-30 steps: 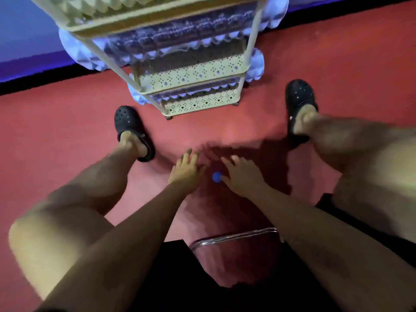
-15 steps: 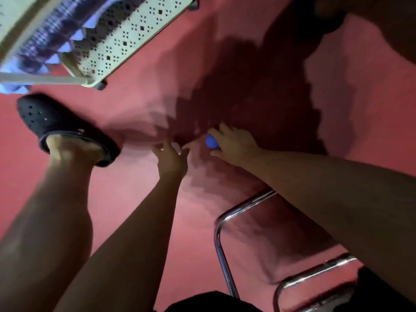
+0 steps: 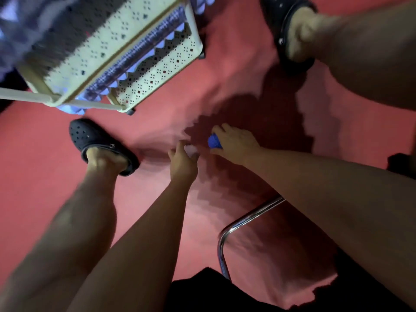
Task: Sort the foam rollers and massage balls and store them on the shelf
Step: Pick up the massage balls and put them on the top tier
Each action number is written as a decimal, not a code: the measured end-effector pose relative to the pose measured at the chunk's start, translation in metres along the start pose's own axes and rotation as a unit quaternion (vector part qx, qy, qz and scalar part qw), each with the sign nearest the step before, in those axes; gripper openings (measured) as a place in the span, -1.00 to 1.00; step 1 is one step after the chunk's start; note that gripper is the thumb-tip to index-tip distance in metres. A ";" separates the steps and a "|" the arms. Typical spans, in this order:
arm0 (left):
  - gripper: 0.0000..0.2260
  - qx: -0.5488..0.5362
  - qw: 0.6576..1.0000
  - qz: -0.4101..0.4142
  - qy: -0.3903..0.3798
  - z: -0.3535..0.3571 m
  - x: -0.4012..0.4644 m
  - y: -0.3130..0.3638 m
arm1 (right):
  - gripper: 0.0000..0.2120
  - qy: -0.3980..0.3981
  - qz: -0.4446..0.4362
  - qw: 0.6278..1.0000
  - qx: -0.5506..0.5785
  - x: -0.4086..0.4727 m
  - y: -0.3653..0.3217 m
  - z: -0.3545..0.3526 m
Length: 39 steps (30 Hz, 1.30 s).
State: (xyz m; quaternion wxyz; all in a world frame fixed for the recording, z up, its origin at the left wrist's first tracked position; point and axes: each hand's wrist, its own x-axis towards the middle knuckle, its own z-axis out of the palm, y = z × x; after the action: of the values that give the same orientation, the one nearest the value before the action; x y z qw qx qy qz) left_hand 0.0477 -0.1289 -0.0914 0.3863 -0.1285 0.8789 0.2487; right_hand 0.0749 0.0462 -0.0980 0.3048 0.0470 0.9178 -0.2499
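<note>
Your right hand (image 3: 236, 144) is down at the red floor (image 3: 45, 176), its fingers and thumb curled round a blue ball (image 3: 214, 141) with a bumpy surface. The ball shows only at the hand's left edge; the rest of it is covered by your fingers, so you cannot tell whether it rests on the floor or is just above it. It lies in the dark shadow that your body throws across the floor.

Your left hand (image 3: 183, 162) is just beside the right one, a little nearer to you. Its fingers reach forward over a small pale thing (image 3: 191, 150) at the fingertips. The blur there hides what that thing is, and you cannot tell whether the fingers close on it or only touch it.

The shelf (image 3: 126, 52) stands at the upper left, seen from above and tilted in the view. It is cream-coloured, with punched patterns in its tiers and a pale blue liner with a zigzag edge showing between them. It is well apart from both hands. What sits on its tiers is too blurred to make out.

Your left foot in a black clog (image 3: 99, 143) is planted on the floor between the shelf and your left hand. Your right foot, in a matching clog (image 3: 281, 25), is at the top right. A bent chrome tube (image 3: 243, 221) of a chair frame runs under your right forearm, near the lower middle of the view, with dark fabric below it.
</note>
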 end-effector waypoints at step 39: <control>-0.67 -0.004 0.754 0.431 0.496 -0.423 -0.451 0.257 | -0.51 0.509 -0.296 0.799 -0.124 -0.327 -0.307 -0.532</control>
State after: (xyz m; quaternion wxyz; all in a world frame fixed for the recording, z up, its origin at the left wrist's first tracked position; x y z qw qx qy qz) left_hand -0.0181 -0.1235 0.5751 -0.2528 0.1568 0.9083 0.2941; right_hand -0.0187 0.0602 0.5917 -0.2919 -0.1442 0.9332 -0.1520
